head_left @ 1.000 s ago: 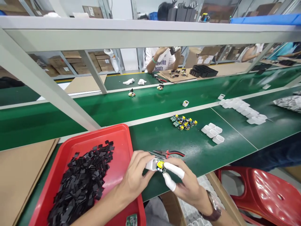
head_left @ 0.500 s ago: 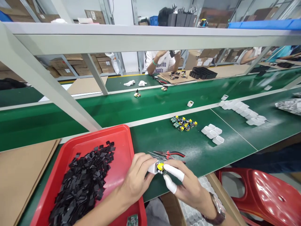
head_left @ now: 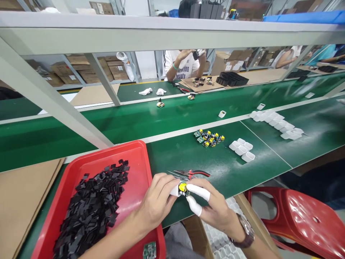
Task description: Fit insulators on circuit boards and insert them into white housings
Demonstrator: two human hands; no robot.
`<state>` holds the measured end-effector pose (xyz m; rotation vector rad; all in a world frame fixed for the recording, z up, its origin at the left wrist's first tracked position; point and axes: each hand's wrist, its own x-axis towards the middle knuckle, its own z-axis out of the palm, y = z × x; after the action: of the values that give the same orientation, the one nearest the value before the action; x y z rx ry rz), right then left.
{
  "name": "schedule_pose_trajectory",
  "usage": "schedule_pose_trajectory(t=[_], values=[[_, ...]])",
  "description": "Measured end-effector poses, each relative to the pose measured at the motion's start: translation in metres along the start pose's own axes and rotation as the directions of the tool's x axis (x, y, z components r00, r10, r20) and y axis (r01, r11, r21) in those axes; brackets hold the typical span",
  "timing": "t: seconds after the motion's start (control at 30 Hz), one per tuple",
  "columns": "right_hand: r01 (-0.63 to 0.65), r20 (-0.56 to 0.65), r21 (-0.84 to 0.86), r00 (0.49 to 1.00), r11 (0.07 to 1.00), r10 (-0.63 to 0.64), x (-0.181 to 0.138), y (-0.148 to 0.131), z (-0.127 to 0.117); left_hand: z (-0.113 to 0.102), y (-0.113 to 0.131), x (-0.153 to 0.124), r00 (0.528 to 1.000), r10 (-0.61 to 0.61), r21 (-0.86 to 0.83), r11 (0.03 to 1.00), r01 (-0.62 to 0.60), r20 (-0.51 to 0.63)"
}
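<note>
My left hand [head_left: 159, 198] is closed around a small white plastic case [head_left: 175, 190], its open end facing right. At that opening sits a small circuit board [head_left: 183, 187] with a yellow component, partly inside the case. My right hand [head_left: 208, 203], with white covers on thumb and index finger, pinches the board's outer side. Just beyond my hands lie red-and-black pliers [head_left: 192, 174] and, beside them, a thin pointed metal tool [head_left: 176, 175]. How deep the board sits in the case is hidden by my left fingers.
A red tray [head_left: 141, 172] of small black plastic pieces [head_left: 94, 205] stands at left, a loose board [head_left: 149, 250] in its near corner. Ahead are several boards [head_left: 208, 138] and white cases [head_left: 242, 148]. A green conveyor [head_left: 129, 117] runs behind, with a co-worker [head_left: 183, 66] across it.
The board with the yellow component sits closer to the white case's opening, my right fingers still on it. Parts on the conveyor have shifted right. The camera view has tilted slightly down.
</note>
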<state>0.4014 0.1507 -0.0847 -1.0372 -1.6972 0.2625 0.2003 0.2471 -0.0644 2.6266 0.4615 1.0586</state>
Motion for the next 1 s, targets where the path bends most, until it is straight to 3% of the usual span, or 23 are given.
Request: schedule_pose_trajectory(t=[0.17,0.27,0.3,0.37,0.43,0.47,0.53,0.63,0.77,0.83,0.93,1.0], values=[[0.004,-0.005,0.036,1.0,0.999,-0.003,-0.004,0.006,0.001,0.008,0.0,0.001,1.0,-0.01,-0.03,1.0,0.01,0.001],[-0.221,0.046,0.281,0.975,0.934,0.217,-0.006,0.01,0.0,0.013,0.0,0.003,0.999,-0.052,-0.137,0.989,0.052,0.004],[-0.342,0.111,0.41,0.939,0.845,0.326,-0.008,0.012,0.0,0.015,0.0,0.004,0.998,-0.059,-0.179,0.982,0.06,0.015],[-0.546,0.289,0.618,0.827,0.566,0.483,-0.01,0.015,0.001,0.017,0.0,0.004,0.998,-0.047,-0.244,0.968,0.054,0.033],[-0.641,0.418,0.698,0.727,0.319,0.544,-0.012,0.018,0.004,0.019,0.001,0.004,0.999,-0.025,-0.286,0.958,0.036,0.042],[-0.655,0.44,0.713,0.695,0.249,0.568,-0.013,0.019,0.006,0.019,0.001,0.004,0.999,-0.016,-0.302,0.953,0.029,0.043],[-0.643,0.411,0.739,0.666,0.2,0.622,-0.015,0.02,0.01,0.021,0.0,0.002,0.998,-0.006,-0.32,0.947,0.024,0.057],[-0.613,0.321,0.755,0.655,0.233,0.684,-0.019,0.022,0.018,0.022,-0.001,0.0,0.995,0.012,-0.301,0.954,0.018,0.098],[-0.64,0.275,0.712,0.634,0.29,0.723,-0.025,0.026,0.021,0.021,-0.002,-0.002,0.983,0.101,-0.145,0.986,-0.079,0.153],[-0.654,0.217,0.648,0.649,0.39,0.729,-0.027,0.03,0.014,0.019,-0.003,-0.002,0.98,0.087,-0.091,0.993,-0.071,0.181],[-0.633,0.023,0.511,0.687,0.582,0.727,-0.031,0.039,-0.007,0.021,-0.006,-0.002,0.974,0.047,-0.067,0.997,-0.033,0.219],[-0.637,-0.087,0.426,0.678,0.642,0.73,-0.033,0.046,-0.022,0.027,-0.007,-0.005,0.961,0.059,-0.055,0.997,-0.046,0.271]])
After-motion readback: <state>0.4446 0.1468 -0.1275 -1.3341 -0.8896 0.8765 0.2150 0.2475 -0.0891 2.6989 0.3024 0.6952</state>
